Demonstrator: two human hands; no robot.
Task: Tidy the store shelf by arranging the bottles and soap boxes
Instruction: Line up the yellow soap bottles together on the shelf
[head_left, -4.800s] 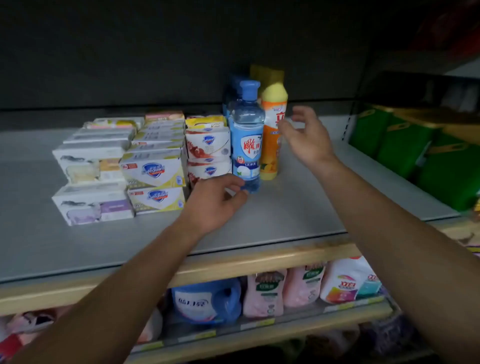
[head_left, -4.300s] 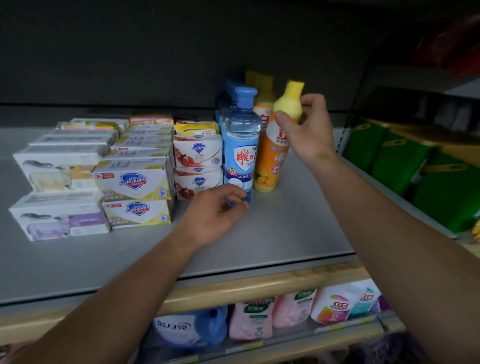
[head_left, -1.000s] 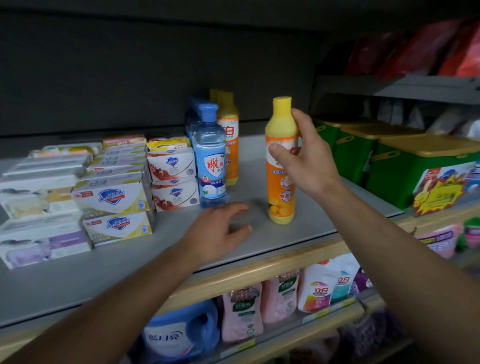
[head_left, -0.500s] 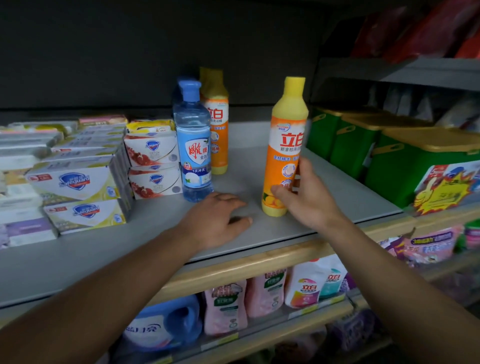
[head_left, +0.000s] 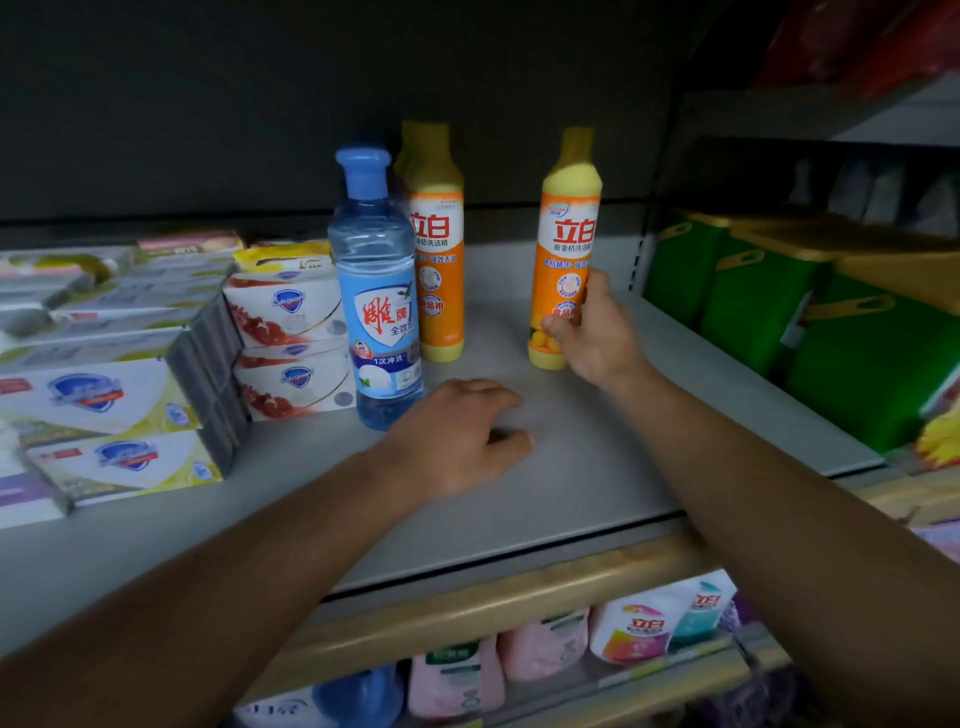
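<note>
Your right hand (head_left: 597, 332) grips the orange bottle (head_left: 566, 249), upright on the shelf (head_left: 597, 467), apart from the blue bottle (head_left: 376, 291); your left hand (head_left: 457, 431) rests flat, fingers relaxed

One camera only, worn on the person's head, with a wide-angle lens that bends the edges. It looks forward and down from just in front of a grey metal store shelf (head_left: 597, 467), close enough that both bare forearms reach in from the bottom edge. The dark back panel of the shelving fills the top. Stacked white cardboard soap boxes (head_left: 119, 395) run off the left edge, green plastic bins (head_left: 831, 332) off the right, and a lower shelf of pastel refill pouches (head_left: 540, 654) shows beneath.
</note>
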